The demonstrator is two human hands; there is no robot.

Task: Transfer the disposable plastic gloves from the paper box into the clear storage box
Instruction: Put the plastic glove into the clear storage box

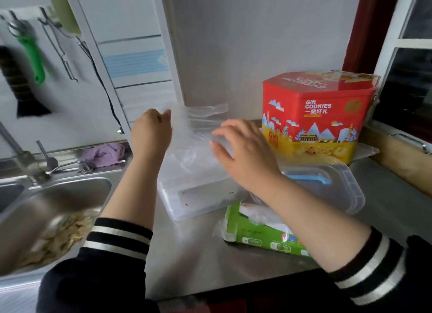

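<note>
A bundle of clear plastic gloves (198,125) hangs over the clear storage box (201,202) in the middle of the steel counter. My left hand (152,130) pinches the gloves at their left edge, fingers curled. With its fingers spread and fairly straight, my right hand (243,146) presses on the gloves from the right. The green and white paper box (254,233) lies on its side in front of the storage box, more gloves spilling from its open end. The storage box's clear lid (332,184) with a blue part lies to the right, partly behind my right forearm.
A red and yellow cookie tin (313,116) stands at the back right against the wall. A steel sink (46,209) with food scraps lies to the left, a tap and a purple cloth (105,153) behind it. A window frame borders the right.
</note>
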